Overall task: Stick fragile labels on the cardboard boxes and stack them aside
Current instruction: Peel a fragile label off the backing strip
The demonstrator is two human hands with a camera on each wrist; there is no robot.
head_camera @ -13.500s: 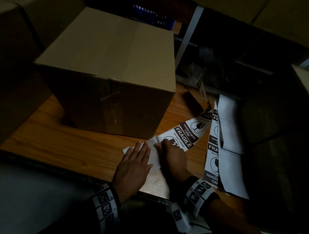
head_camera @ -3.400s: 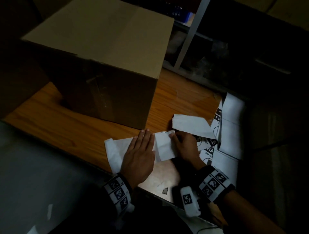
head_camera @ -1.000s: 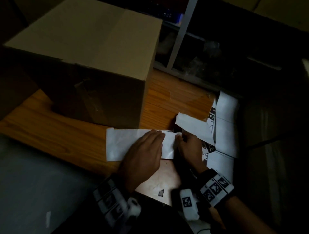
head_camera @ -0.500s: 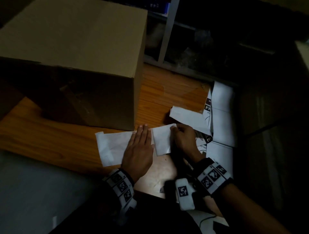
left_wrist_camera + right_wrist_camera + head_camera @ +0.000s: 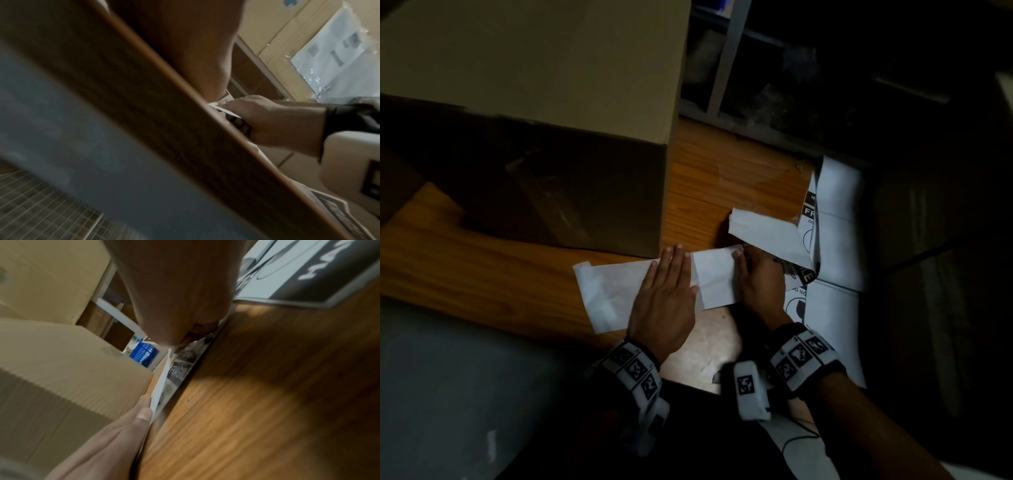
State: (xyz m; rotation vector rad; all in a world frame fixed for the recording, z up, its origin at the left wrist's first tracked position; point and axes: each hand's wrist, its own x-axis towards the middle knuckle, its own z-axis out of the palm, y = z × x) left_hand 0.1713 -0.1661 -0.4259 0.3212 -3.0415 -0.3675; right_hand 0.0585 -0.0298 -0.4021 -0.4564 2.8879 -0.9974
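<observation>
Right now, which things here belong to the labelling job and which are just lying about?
For the job:
label strip
cardboard box
left hand pressing the strip
right hand pinching its edge

Lying about:
blue crate
shelf frame

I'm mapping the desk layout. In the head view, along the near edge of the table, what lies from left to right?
Flat white strip → left hand → right hand → label sheets.

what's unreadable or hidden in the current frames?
- Head view: printed face of the label strip is turned down; only its blank back shows.
- Head view: right hand covers where its fingers meet the strip.
- Left wrist view: left hand is out of frame; the table edge fills it, blurred.
- Right wrist view: motion blur; only "FRAGIL" reads.
</observation>
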